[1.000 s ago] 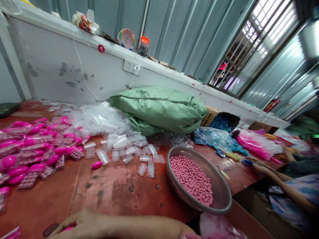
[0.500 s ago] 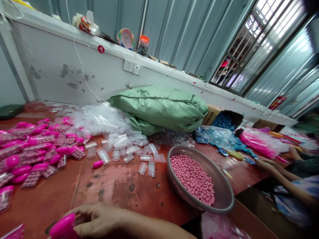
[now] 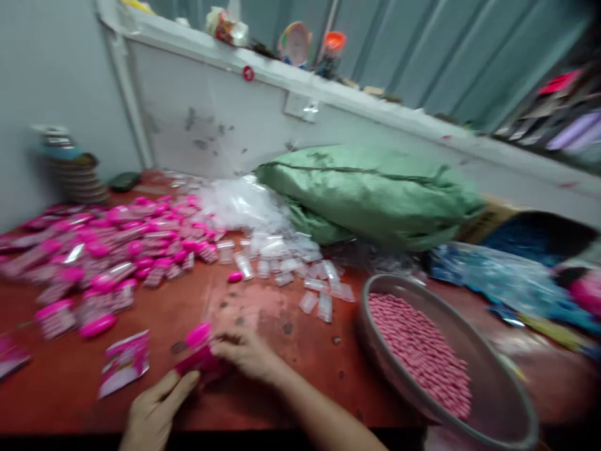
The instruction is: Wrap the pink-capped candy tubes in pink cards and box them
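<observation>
Near the table's front edge, my left hand (image 3: 157, 404) pinches the lower left side of a bright pink item (image 3: 200, 354), blurred by motion. My right hand (image 3: 246, 352) has its fingers closed at the right side of the same item. A pink and white printed packet (image 3: 124, 363) lies flat just left of them. Behind is a big pile of clear tubes with pink caps and pink beads (image 3: 136, 238). One loose pink cap (image 3: 235, 276) lies beside clear empty tubes (image 3: 282, 257). At the right stands a grey basin (image 3: 498, 388) holding pink beads (image 3: 422, 351).
A green sack (image 3: 370, 188) lies against the wall behind the tubes. Blue plastic bags (image 3: 498, 269) and a cardboard box (image 3: 488, 219) are at the right. A stack of brown rings (image 3: 77, 178) stands at the back left. Another packet (image 3: 9, 357) lies at the far left.
The view has swung left and down, so things appear further right. My left hand has come into view at the pink item. The co-worker's arms at the right have gone out of view.
</observation>
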A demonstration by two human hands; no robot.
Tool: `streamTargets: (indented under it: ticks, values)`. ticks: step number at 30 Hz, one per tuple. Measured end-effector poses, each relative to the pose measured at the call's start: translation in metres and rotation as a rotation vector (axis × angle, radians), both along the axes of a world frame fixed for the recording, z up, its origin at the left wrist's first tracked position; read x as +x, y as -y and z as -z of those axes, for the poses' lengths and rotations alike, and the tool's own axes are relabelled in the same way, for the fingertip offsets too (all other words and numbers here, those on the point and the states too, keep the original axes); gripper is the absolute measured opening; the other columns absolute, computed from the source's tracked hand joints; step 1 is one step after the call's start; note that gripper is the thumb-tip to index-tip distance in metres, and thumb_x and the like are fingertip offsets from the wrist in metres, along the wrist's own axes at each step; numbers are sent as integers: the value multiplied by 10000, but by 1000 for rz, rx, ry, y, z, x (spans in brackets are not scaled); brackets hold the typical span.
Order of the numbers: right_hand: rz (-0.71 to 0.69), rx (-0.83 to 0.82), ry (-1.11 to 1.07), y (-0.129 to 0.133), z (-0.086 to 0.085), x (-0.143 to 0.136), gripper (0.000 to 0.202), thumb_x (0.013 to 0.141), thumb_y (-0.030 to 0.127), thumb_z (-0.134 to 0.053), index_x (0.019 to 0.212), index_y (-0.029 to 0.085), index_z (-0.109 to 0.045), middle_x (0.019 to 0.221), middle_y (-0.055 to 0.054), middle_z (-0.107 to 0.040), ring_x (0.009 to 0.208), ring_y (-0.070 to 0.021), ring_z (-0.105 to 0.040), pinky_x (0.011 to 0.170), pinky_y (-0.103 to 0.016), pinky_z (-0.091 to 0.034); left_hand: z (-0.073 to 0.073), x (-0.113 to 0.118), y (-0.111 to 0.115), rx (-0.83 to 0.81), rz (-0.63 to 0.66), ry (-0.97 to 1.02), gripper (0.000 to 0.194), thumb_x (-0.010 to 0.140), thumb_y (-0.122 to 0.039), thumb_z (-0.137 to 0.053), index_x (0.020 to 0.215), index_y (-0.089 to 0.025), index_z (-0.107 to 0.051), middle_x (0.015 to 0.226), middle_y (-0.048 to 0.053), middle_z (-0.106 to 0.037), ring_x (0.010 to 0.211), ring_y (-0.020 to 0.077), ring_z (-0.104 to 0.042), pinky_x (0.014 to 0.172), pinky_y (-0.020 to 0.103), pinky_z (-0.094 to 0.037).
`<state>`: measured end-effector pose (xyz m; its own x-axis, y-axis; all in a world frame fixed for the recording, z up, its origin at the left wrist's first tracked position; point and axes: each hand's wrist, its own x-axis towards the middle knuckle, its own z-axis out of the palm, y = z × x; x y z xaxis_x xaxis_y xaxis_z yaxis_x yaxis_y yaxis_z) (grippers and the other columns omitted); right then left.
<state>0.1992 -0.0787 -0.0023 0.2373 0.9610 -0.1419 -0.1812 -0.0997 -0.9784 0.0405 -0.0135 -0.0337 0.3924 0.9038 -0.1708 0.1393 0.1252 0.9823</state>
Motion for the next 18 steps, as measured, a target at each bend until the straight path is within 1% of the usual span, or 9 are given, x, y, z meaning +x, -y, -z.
streamTargets:
  ticks: [1, 2, 3, 5, 7, 9, 12, 15, 18]
  values:
    - [7, -12, -5, 1, -4, 2, 345, 663, 448, -639, 847, 157, -661, 712, 4, -602, 607, -97, -521, 600, -217, -429, -5, 0, 1, -139, 38, 44, 176, 505, -365, -749, 607, -235, -688, 593, -14, -645, 601, 211, -603, 587, 323, -525]
    - [-4, -37, -32, 2, -7, 4, 336, 670, 437, -637, 858, 158, -649, 696, 5, -602, 577, -98, -524, 560, -219, -433, -10, 1, 1, -254, 7, 144, 186, 524, -366, -741, 591, -203, -680, 582, -8, -633, 578, 187, -594, 575, 304, -523]
    - [-17, -62, -46, 2, -8, 6, 323, 675, 426, -638, 847, 152, -640, 678, 4, -603, 556, -97, -529, 540, -216, -434, -14, 1, 0, -340, -54, 239, 197, 523, -352, -747, 576, -179, -669, 581, -8, -624, 576, 168, -590, 572, 286, -524]
    - [2, -88, -58, 4, -8, 8, 289, 687, 403, -637, 816, 144, -625, 652, 2, -606, 544, -94, -541, 522, -202, -429, -22, 1, -1, -432, -166, 355, 200, 508, -296, -767, 574, -141, -658, 584, -2, -618, 580, 142, -589, 557, 246, -518]
    - [24, -97, -49, 6, -7, 6, 271, 700, 390, -630, 806, 141, -617, 654, -4, -609, 546, -92, -549, 510, -192, -430, -27, -1, -2, -491, -191, 417, 198, 532, -258, -761, 620, -111, -662, 585, 13, -621, 559, 127, -586, 559, 237, -513]
    - [44, -118, -43, 8, -7, 2, 268, 707, 386, -625, 815, 141, -614, 661, -8, -610, 552, -94, -555, 508, -192, -441, -31, -4, -1, -509, -201, 486, 190, 556, -232, -751, 634, -90, -652, 581, 19, -619, 531, 111, -576, 560, 233, -510]
    - [75, -158, -51, 10, -7, -6, 292, 706, 397, -622, 850, 143, -611, 693, -19, -617, 570, -107, -575, 520, -213, -466, -35, -5, 0, -559, -231, 588, 184, 577, -214, -743, 655, -87, -635, 599, 24, -627, 538, 112, -586, 552, 233, -514]
    - [113, -153, -55, 13, -9, -13, 307, 700, 405, -628, 857, 142, -609, 722, -32, -621, 586, -121, -586, 530, -234, -481, -37, -1, 0, -618, -275, 678, 179, 602, -213, -730, 678, -98, -616, 616, 24, -633, 548, 122, -599, 544, 247, -525]
    - [167, -125, -40, 20, -10, -24, 307, 711, 382, -631, 904, 145, -599, 733, -33, -616, 591, -123, -579, 532, -239, -488, -36, 1, -1, -657, -301, 735, 169, 636, -215, -709, 702, -100, -605, 635, 35, -639, 551, 130, -608, 548, 255, -533]
